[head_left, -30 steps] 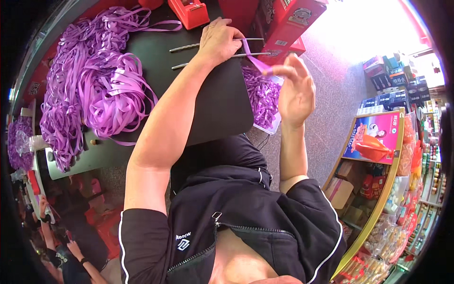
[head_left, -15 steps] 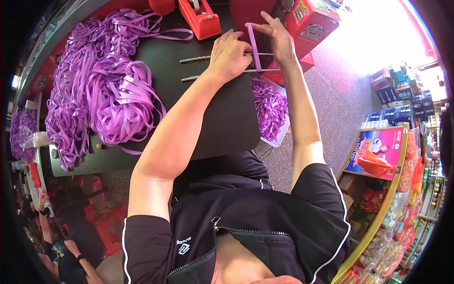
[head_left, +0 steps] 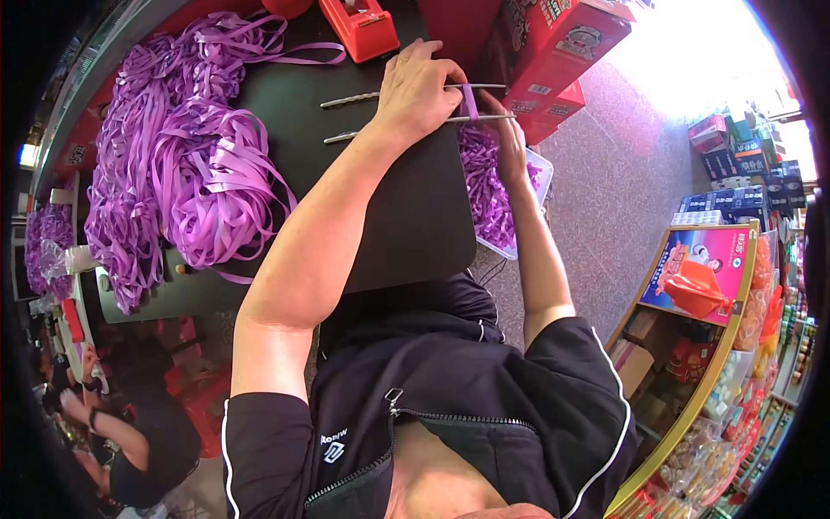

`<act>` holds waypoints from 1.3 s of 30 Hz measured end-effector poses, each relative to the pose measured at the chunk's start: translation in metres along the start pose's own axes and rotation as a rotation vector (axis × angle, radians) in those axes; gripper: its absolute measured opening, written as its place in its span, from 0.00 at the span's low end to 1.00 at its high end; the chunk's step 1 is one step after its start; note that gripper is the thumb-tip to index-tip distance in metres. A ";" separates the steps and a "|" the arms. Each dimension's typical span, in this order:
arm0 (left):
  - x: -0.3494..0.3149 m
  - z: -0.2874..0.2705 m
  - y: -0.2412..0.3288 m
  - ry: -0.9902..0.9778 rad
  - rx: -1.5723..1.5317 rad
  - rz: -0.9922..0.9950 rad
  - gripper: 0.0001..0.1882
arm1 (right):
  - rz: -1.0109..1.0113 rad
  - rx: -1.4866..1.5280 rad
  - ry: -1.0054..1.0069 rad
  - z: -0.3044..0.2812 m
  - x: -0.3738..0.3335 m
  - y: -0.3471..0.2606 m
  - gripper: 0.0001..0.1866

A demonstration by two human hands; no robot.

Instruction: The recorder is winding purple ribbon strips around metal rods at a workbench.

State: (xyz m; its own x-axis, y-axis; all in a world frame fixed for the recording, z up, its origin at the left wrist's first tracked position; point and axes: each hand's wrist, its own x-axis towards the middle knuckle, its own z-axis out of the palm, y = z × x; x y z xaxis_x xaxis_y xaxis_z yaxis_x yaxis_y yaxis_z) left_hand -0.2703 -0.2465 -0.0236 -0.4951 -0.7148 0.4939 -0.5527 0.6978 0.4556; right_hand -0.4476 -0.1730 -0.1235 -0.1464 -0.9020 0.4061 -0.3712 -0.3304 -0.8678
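Two thin metal rods (head_left: 350,100) jut past the right edge of the dark tabletop (head_left: 406,208), roughly parallel. A flat purple ribbon (head_left: 469,102) crosses from one rod to the other. My left hand (head_left: 417,91) is closed at the rods, its thumb and fingers pinching beside the ribbon; the fingertips are partly hidden. On the right, my right hand (head_left: 512,143) is at the rod ends, fingers close together and partly behind the nearer rod, drawing the ribbon round; its grip is only partly visible. Below lies a clear box (head_left: 538,164) of short purple ribbon pieces (head_left: 488,195).
Large tangled heaps of purple ribbon (head_left: 212,190) cover the table's left side. A red tape dispenser (head_left: 361,33) stands at the far edge. Red cartons (head_left: 562,52) are stacked beyond my right hand. A display cabinet (head_left: 692,277) stands right; another person (head_left: 138,441) is at lower left.
My right hand has come down from above the rods to beside and below their ends. The ribbon, stretched upward before, now lies across both rods. My left hand stays on the rods, shifted slightly.
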 end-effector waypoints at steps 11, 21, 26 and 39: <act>0.003 -0.012 0.001 0.081 -0.192 -0.015 0.13 | 0.050 0.051 0.287 0.013 -0.044 -0.108 0.18; -0.023 -0.061 0.042 -0.198 -0.702 -0.547 0.11 | 0.107 0.024 0.245 0.005 -0.035 -0.143 0.19; -0.041 -0.049 0.069 -0.386 -1.354 -0.871 0.14 | 0.256 0.245 0.183 -0.004 -0.022 -0.141 0.21; -0.048 -0.030 0.064 -0.049 -2.162 -0.867 0.49 | 0.127 -0.062 0.115 -0.014 -0.020 -0.134 0.20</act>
State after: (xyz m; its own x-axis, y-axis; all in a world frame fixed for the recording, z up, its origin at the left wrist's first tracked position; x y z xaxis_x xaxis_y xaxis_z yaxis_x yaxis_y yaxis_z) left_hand -0.2621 -0.1665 0.0038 -0.6492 -0.7408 -0.1725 0.6725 -0.6649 0.3250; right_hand -0.4076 -0.1071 -0.0115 -0.2982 -0.8967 0.3272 -0.3982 -0.1947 -0.8964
